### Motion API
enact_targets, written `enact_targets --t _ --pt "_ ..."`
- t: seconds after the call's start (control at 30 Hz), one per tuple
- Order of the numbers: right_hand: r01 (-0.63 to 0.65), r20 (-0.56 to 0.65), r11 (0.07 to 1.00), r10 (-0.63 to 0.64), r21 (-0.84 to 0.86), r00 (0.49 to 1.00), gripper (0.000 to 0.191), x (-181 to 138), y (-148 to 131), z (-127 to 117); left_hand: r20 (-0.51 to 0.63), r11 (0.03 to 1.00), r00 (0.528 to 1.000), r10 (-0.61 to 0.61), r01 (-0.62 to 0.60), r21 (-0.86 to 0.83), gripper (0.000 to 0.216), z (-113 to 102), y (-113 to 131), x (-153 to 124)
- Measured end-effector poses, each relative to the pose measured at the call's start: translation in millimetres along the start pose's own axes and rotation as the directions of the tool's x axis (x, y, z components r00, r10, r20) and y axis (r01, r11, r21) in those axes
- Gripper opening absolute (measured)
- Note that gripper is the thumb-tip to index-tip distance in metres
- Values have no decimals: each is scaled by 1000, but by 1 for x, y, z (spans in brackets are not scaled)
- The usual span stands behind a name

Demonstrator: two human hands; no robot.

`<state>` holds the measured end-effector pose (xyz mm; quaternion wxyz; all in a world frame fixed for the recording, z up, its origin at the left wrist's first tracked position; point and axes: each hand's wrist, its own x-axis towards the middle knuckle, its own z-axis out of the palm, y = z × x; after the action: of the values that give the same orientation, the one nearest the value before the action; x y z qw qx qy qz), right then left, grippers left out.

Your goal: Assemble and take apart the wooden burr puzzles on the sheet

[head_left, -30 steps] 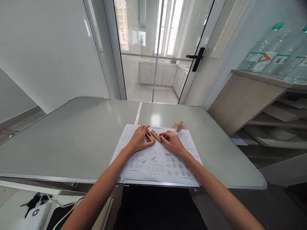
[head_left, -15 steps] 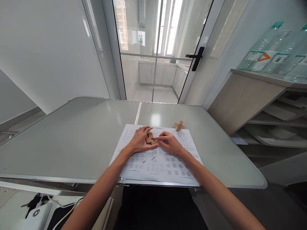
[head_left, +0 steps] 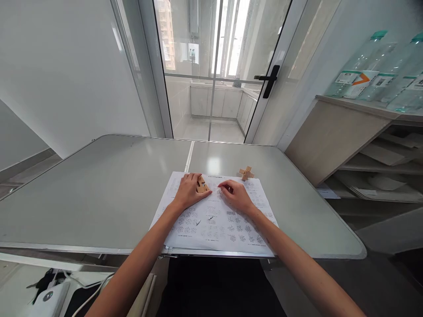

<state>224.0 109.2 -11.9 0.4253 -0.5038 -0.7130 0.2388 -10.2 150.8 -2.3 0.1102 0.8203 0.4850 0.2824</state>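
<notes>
My left hand (head_left: 189, 191) is wrapped round a small wooden block puzzle (head_left: 202, 184), with several light-brown pieces set together and a dark gap among them. The puzzle stands on a printed sheet (head_left: 188, 240), and the hand covers its left side. Apart from it, to the right, my right hand (head_left: 235, 195) rests over the sheet with fingers curled in towards the thumb. Whether anything is between those fingers is hidden. Beyond the right hand, at the sheet's far right edge, lies an assembled wooden cross-shaped puzzle (head_left: 246, 173).
The sheet carries rows of small diagrams and lies on a grey table (head_left: 99, 198) with a metal rim. A glass door (head_left: 211, 105) stands behind it. At right is a shelf unit (head_left: 346, 145) with plastic bottles (head_left: 360, 75) on top.
My right hand has drawn away from the puzzle, to the right. My left hand has shifted slightly left with the puzzle, opening a gap between the hands.
</notes>
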Motion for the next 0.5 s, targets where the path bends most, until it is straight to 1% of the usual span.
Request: enact_targets --t 0.1,0.27,0.43,0.5 --pt "8 -8 1000 -8 -3 1000 23 0 3 1 -59 995 996 -72 76 59 68 1 -3 1" --pt "10 -19 1000 -10 -1 1000 22 0 5 1 -149 972 972 -180 199 126 62 1 -7 1" --pt "14 -22 1000 -14 7 1000 21 0 8 2 -223 928 934 -280 323 187 74 4 -13 1" --pt "18 -23 1000 -18 3 1000 21 0 8 2 -275 918 920 -280 340 204 75 5 -15 0"
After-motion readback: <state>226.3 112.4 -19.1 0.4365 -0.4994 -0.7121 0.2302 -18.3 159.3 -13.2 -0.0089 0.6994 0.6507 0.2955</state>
